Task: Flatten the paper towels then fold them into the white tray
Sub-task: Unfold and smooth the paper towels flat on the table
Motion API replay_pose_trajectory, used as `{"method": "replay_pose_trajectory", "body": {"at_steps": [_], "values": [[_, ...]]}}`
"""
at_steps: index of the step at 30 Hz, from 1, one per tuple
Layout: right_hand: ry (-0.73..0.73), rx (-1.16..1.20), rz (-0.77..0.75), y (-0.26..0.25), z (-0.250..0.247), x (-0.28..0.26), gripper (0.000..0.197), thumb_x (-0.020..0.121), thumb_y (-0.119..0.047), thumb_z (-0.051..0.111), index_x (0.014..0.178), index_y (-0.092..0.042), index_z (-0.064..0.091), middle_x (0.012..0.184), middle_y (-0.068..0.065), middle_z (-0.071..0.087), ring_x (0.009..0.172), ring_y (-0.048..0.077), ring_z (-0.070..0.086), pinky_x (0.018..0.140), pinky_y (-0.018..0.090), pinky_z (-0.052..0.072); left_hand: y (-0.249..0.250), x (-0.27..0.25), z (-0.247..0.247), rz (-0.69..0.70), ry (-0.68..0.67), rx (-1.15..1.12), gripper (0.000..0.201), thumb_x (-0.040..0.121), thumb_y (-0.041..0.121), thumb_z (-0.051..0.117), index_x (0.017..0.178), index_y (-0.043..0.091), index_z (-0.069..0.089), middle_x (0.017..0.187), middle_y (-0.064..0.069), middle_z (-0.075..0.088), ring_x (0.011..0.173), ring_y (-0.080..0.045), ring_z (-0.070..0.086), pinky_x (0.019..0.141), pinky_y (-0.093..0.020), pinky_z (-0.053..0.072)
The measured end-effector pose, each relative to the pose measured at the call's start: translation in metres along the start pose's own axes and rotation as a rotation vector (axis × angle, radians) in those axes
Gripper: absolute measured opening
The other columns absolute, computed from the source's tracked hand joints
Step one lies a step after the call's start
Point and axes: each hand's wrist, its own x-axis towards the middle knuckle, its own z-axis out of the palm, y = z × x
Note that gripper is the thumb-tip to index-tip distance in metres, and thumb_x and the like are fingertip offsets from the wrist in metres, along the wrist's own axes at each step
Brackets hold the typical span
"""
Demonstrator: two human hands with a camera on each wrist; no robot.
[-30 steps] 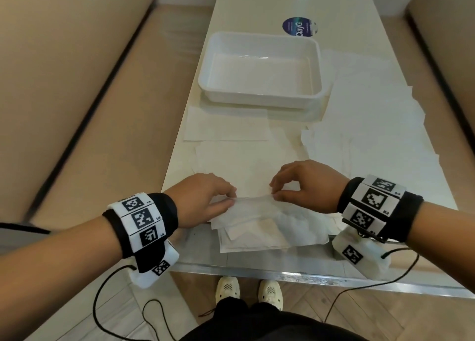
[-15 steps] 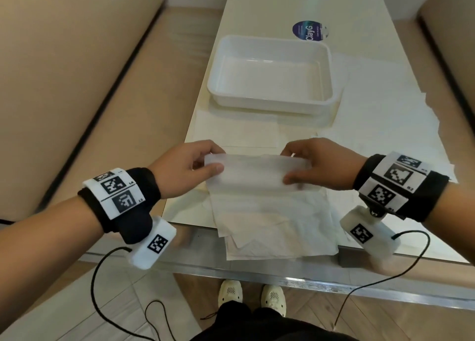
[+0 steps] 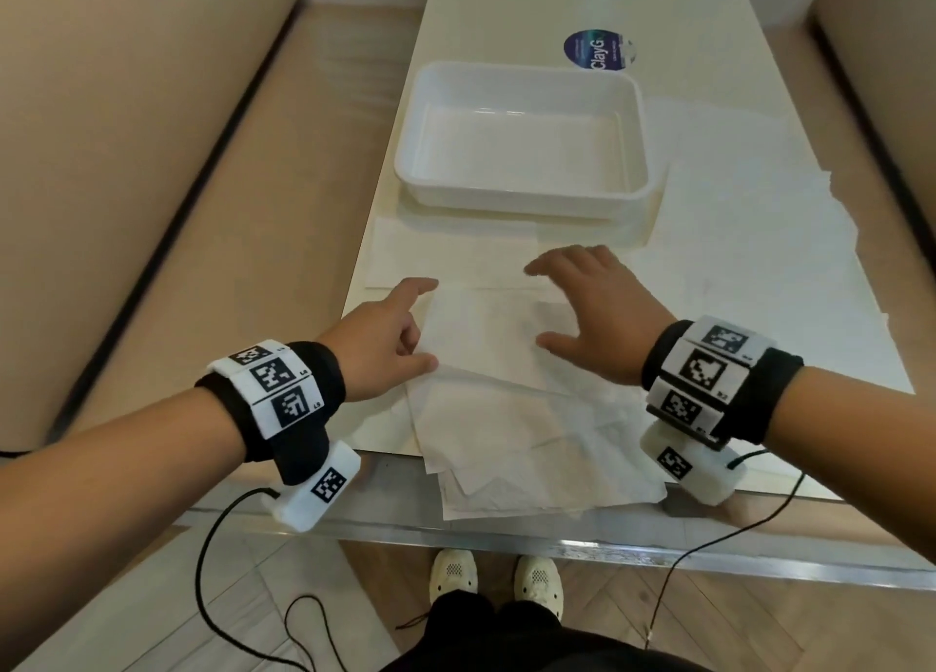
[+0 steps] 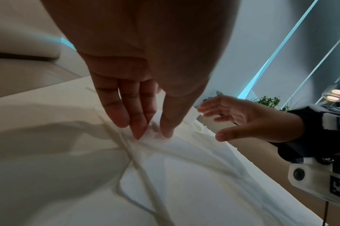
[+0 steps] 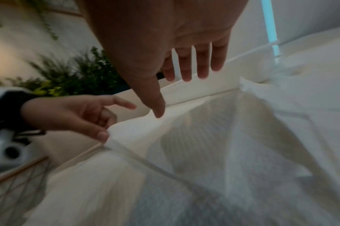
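The white tray (image 3: 521, 193) stands empty in the middle of the table. A folded paper towel (image 3: 481, 337) lies flat just in front of it, overlapping the far edge of a loose stack of paper towels (image 3: 521, 443). My left hand (image 3: 405, 340) pinches the folded towel's left edge between thumb and curled fingers, index finger pointing forward. The left wrist view shows that hand (image 4: 151, 130) bunching the paper at its fingertips. My right hand (image 3: 557, 304) hovers over the towel's right end with fingers spread, holding nothing; in the right wrist view this hand (image 5: 171, 94) is clear of the paper.
Flattened sheets (image 3: 734, 276) cover the table's right side, and another sheet (image 3: 445, 256) lies by the tray's near left. A round sticker (image 3: 597, 51) sits beyond the tray. Beige benches (image 3: 152, 165) flank the table. The stack overhangs the metal front edge (image 3: 658, 555).
Both hands lifted the folded towel off the stack and carried it forward. It now lies on the table before the tray, and my right hand has let go and spread.
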Motion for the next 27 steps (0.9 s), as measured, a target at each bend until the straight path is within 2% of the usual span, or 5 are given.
{"method": "replay_pose_trajectory", "body": {"at_steps": [7, 14, 19, 23, 27], "values": [[-0.338, -0.105, -0.163, -0.029, 0.04, -0.015, 0.053, 0.102, -0.039, 0.03, 0.152, -0.029, 0.014, 0.16, -0.008, 0.009, 0.147, 0.018, 0.01, 0.116, 0.035, 0.015, 0.002, -0.015, -0.004, 0.075, -0.144, 0.209, 0.035, 0.087, 0.036, 0.066, 0.122, 0.034, 0.062, 0.095, 0.008, 0.061, 0.088, -0.007, 0.059, 0.084, -0.027, 0.048], [-0.319, -0.067, -0.142, -0.023, 0.053, -0.018, 0.049, 0.104, -0.028, 0.024, 0.152, -0.028, 0.013, 0.16, -0.009, 0.002, 0.148, 0.018, 0.005, 0.116, 0.033, 0.013, 0.004, -0.022, 0.001, 0.089, -0.256, 0.397, 0.023, 0.089, 0.049, 0.058, 0.099, 0.034, 0.072, 0.086, 0.011, 0.054, 0.079, -0.004, 0.05, 0.072, -0.026, 0.043], [-0.253, -0.06, -0.116, -0.023, 0.046, -0.015, 0.05, 0.104, -0.029, 0.026, 0.152, -0.026, 0.013, 0.16, -0.008, 0.004, 0.148, 0.018, 0.003, 0.117, 0.033, 0.011, 0.021, -0.015, -0.001, 0.101, -0.026, 0.364, 0.034, 0.092, 0.054, 0.047, 0.082, 0.025, 0.063, 0.081, 0.008, 0.047, 0.075, -0.011, 0.048, 0.065, -0.031, 0.039], [-0.34, -0.111, -0.04, -0.023, 0.045, -0.003, 0.059, 0.103, -0.039, 0.022, 0.152, -0.02, -0.004, 0.16, -0.003, -0.009, 0.148, 0.019, -0.005, 0.118, 0.035, 0.005, 0.037, 0.0, 0.007, 0.189, 0.054, 0.35, 0.034, 0.094, 0.045, 0.05, 0.121, 0.024, 0.055, 0.119, 0.005, 0.051, 0.112, -0.015, 0.045, 0.089, -0.027, 0.037], [-0.433, -0.195, -0.063, -0.024, 0.053, -0.003, 0.064, 0.103, -0.044, 0.02, 0.15, -0.016, -0.013, 0.158, 0.001, -0.017, 0.146, 0.021, -0.014, 0.119, 0.039, 0.001, 0.041, 0.011, 0.031, 0.088, -0.255, 0.452, 0.074, 0.099, 0.044, 0.039, 0.154, 0.015, -0.002, 0.162, -0.005, -0.002, 0.149, -0.017, 0.0, 0.121, -0.034, 0.009]]}}
